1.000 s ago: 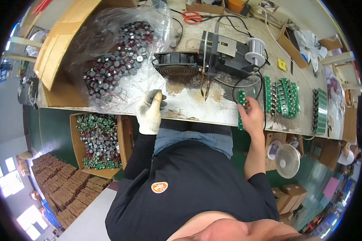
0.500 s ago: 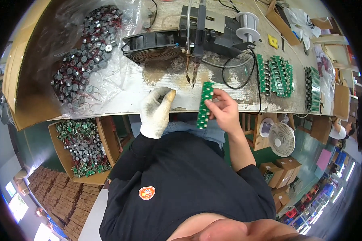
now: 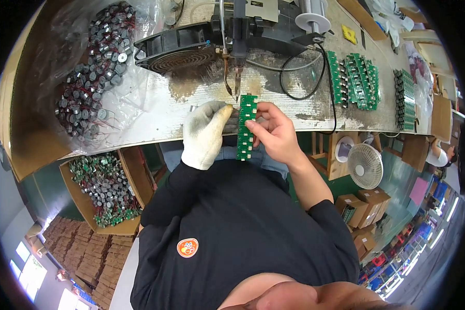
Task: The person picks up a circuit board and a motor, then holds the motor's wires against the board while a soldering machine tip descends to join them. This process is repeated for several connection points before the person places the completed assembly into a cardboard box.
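My right hand (image 3: pixel 277 132), bare, grips a long green circuit board strip (image 3: pixel 246 139) by its right edge, thumb on top. The strip stands lengthwise at the table's front edge, its far end just below the soldering iron tip (image 3: pixel 237 87). My left hand (image 3: pixel 204 135) wears a whitish glove with a stained thumb. Its thumb and fingers are pinched together beside the strip's upper left edge; what they hold is too small or hidden to name. A thin curved metal tube (image 3: pixel 227 77) points down beside the iron tip.
A black fan (image 3: pixel 178 54) and a solder wire spool (image 3: pixel 313 23) stand at the back. Small round motor-like parts with red wires (image 3: pixel 95 77) lie at left. Green board stacks (image 3: pixel 361 82) lie at right, past a black cable (image 3: pixel 331 98). A box of parts (image 3: pixel 132 225) is below left.
The board strip has moved left and now stands more upright in my right hand. My left hand has come close beside it. The whole view has shifted slightly.
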Demonstrator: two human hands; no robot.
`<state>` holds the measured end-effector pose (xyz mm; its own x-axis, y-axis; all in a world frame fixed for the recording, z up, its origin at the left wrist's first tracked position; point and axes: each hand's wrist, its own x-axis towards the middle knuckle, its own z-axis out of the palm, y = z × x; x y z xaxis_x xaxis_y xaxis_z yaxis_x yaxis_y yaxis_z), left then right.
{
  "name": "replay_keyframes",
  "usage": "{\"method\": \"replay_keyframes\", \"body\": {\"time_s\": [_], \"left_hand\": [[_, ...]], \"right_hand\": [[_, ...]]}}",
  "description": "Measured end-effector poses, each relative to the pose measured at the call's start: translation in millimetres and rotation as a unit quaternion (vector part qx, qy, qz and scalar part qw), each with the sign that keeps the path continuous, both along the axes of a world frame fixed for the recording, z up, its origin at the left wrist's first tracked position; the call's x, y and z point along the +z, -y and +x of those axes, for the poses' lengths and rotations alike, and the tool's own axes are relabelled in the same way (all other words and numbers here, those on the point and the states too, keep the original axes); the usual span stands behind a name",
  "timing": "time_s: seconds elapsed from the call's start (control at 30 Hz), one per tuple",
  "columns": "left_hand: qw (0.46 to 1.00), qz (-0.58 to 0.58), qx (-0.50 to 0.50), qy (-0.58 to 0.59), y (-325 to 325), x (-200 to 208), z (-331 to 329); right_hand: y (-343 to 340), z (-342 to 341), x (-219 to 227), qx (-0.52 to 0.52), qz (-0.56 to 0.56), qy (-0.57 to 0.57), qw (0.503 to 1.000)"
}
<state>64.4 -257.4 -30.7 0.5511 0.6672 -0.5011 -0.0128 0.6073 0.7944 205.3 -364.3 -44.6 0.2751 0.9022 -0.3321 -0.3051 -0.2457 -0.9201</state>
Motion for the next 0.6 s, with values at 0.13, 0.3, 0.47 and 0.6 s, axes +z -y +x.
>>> {"method": "replay_keyframes", "body": {"time_s": [0.13,0.3,0.47,0.6], "left_hand": [[1.000,-0.016,0.009,-0.009,-0.2,-1.7,1.7],[1.000,-0.007,0.003,-0.025,-1.7,-4.6,1.1],[1.000,-0.010,0.007,-0.027,-1.2,-4.5,-0.8],[0.999,-0.016,0.014,-0.024,-4.1,-2.3,-0.4]], "right_hand": [[1.3,-0.6,-0.1,0.005,0.001,0.004,1.000],[-0.5,-2.3,1.9,0.008,0.010,0.004,1.000],[-1.9,-3.3,1.3,0.006,0.016,0.007,1.000],[-4.5,-3.8,1.5,0.006,0.012,0.011,1.000]]}}
